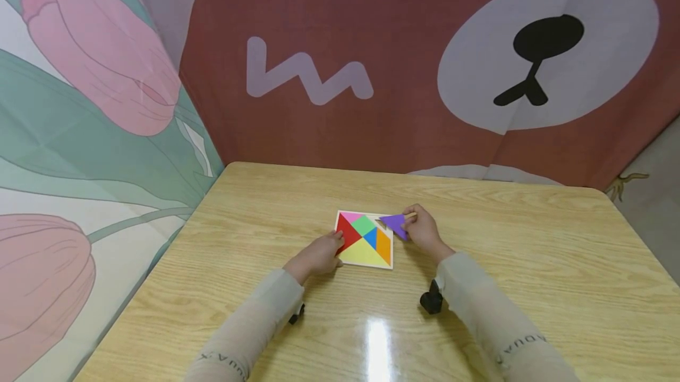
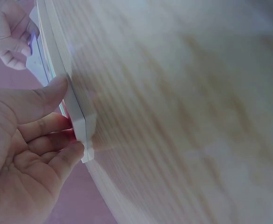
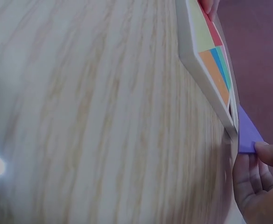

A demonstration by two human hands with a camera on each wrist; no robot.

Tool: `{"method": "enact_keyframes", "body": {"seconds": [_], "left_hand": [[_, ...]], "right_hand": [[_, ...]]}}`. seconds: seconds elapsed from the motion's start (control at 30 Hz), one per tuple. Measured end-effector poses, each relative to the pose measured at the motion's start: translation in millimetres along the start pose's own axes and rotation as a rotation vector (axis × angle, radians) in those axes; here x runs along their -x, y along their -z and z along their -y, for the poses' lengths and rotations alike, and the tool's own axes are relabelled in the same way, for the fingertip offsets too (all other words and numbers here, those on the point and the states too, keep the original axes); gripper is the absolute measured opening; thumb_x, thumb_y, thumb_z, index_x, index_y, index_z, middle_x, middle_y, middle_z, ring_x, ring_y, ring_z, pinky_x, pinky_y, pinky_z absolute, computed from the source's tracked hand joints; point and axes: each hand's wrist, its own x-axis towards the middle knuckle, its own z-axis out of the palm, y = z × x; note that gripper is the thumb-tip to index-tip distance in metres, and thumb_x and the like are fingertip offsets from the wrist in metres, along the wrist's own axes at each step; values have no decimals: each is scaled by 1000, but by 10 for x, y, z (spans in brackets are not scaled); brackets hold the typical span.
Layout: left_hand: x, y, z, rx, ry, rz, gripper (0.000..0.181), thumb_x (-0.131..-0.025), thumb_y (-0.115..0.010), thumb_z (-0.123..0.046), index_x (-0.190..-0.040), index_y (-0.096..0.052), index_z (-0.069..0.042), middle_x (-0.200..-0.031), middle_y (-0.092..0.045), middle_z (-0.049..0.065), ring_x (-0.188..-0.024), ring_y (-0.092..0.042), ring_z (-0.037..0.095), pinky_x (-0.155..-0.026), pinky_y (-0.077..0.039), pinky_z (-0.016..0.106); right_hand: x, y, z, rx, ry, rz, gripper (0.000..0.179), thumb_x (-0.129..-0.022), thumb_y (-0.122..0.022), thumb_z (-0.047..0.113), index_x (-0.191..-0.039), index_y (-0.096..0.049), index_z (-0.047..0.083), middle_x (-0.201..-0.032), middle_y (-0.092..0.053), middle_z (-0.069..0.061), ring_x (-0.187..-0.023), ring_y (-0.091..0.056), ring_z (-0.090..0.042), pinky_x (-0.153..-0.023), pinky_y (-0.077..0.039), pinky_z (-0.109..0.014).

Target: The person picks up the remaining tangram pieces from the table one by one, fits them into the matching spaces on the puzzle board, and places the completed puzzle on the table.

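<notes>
A square tangram board lies on the table, with red, yellow, pink, green, blue and orange pieces set in its white frame. My left hand grips the board's left edge; in the left wrist view the thumb is on the rim and other fingertips touch the red piece. Between thumb and fingers, my right hand pinches a purple triangle. That triangle is raised and overlaps the board's upper right corner, partly covering an unfilled slot. The right wrist view shows the thumb on the purple triangle.
The wood-grain table extends around the board. Behind it hangs a red cloth with a bear face, and a tulip-print cloth hangs at the left. Black wrist-worn devices sit under both forearms.
</notes>
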Motion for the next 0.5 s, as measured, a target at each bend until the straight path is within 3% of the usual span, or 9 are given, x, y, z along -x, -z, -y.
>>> {"method": "enact_keyframes", "body": {"seconds": [0.5], "left_hand": [[6,-5,0,-17,-14,-7,49,-79,-61,-15,-119,-47,7,-128,-40,20,-120,-33,31,-98,-28,34]], "right_hand": [[-24,-70,21,72,-17,-6,23,-80,-52,-8,-102,-48,-4,-76,-52,-13,-54,-49,-13,-49,-46,-24]]}}
